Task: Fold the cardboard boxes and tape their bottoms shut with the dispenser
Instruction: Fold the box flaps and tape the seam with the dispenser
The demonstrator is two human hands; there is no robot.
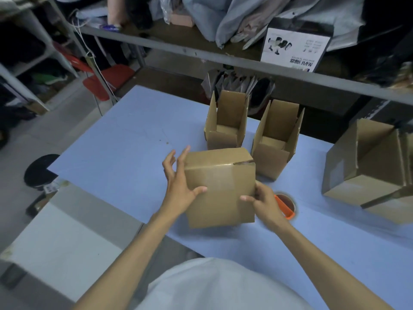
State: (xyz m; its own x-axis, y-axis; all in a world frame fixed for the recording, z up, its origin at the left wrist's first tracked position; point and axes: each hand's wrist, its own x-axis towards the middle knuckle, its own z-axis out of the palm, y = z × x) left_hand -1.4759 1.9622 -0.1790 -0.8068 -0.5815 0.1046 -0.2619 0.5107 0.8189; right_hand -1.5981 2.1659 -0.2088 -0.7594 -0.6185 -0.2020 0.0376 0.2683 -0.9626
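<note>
Head view, task things first: the left hand (180, 189) is spread wide against the left side of a closed cardboard box (220, 186), thumb laid flat on the face turned toward the camera, the other fingers fanned and mostly clear of the cardboard. The box is held above the near middle of the blue table (111, 153), tilted a little. Its flaps are folded in, and a short dark seam shows at its upper right corner. The right hand (262, 202) grips the box's lower right edge, fingers curled round it and one finger lying on the face. Just behind that hand, the orange tape dispenser (287, 206) with its brown roll lies on the table.

Around them, a red stool (107, 79) stands on the floor to the far left, beyond the table's corner. Two small open boxes (225, 126) stand upright, flaps up, side by side right behind the held box, close enough to hem in its far side. A larger box (366, 175) sits on the right of the table, well apart from the hands. Above these runs a grey shelf rail (201, 52) bearing a white printed carton (295, 48) and heaped cloth.

The table's left half is bare blue surface up to its left edge. A pale block (62, 242) adjoins the near left corner. Open tabletop also lies between the dispenser and the larger box.
</note>
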